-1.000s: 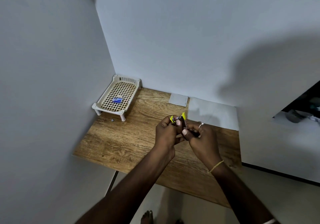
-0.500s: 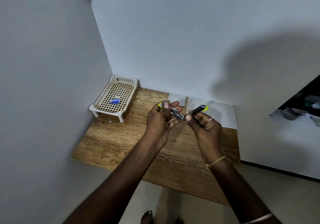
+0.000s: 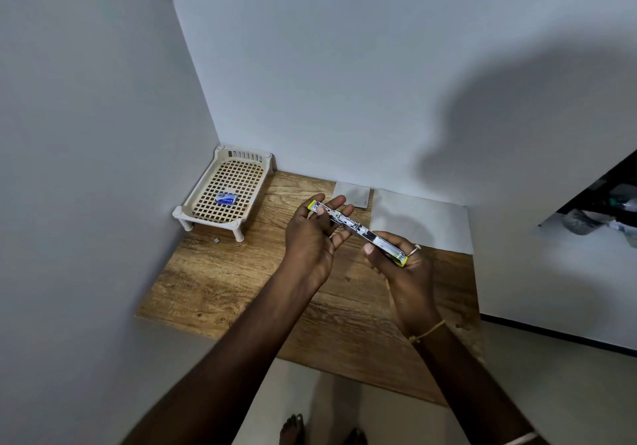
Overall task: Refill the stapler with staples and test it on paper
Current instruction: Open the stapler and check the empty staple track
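A small stapler (image 3: 358,229) with yellow ends is swung fully open into one long metal strip above the wooden table (image 3: 224,282). My left hand (image 3: 312,238) holds its far left end, fingers spread under it. My right hand (image 3: 400,265) grips its near right end between thumb and fingers. A small blue staple box (image 3: 225,198) lies in the cream plastic basket tray (image 3: 203,215) at the table's far left corner. Two white paper sheets, a large one (image 3: 431,224) and a small one (image 3: 353,193), lie flat against the back wall.
Walls close in the table on the left and at the back. A tiny dark bit (image 3: 216,240) lies on the wood in front of the tray. A white cabinet side (image 3: 551,272) borders the table on the right. Bare feet (image 3: 293,429) show below the table's near edge.
The stapler was closed between both hands, then hinged apart; now it is spread out flat in a line. My hands have moved apart and up a little.
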The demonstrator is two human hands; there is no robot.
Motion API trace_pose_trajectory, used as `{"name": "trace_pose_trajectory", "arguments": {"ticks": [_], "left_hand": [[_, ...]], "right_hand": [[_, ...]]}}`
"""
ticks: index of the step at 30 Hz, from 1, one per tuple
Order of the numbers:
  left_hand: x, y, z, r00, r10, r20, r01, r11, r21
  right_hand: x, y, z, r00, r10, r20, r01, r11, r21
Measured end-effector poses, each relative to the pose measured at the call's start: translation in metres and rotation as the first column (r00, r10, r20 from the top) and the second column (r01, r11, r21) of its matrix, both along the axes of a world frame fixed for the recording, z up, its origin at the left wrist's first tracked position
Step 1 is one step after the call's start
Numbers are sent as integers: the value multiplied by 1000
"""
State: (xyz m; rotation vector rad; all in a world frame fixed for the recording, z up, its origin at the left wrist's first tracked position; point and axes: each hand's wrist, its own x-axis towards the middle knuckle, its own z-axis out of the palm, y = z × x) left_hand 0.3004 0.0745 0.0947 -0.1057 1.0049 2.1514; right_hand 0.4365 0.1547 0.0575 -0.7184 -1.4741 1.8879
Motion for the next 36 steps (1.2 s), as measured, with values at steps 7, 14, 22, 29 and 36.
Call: {"name": "trace_pose_trajectory", "arguments": {"ticks": [7,14,22,29,36], "left_hand": [[-9,-3,-4,999,-26,19,24,994,105],[-4,-5,0,996,-87,-21,89,981,173],[-5,-7,0,994,-87,-61,96,983,157],[-3,-5,4,994,-90,-59,97,988,117],[-5,-4,5,994,-102,-27,103,993,64]], "right_hand": [[-9,33,51,981,-91,170,-12,851,524],[-63,45,106,915,111,387,-390,480,785],[-75,41,98,892,143,430,-451,366,814],[-75,43,99,882,134,451,-468,351,811],[-73,43,103,874,104,474,-480,328,814]]}}
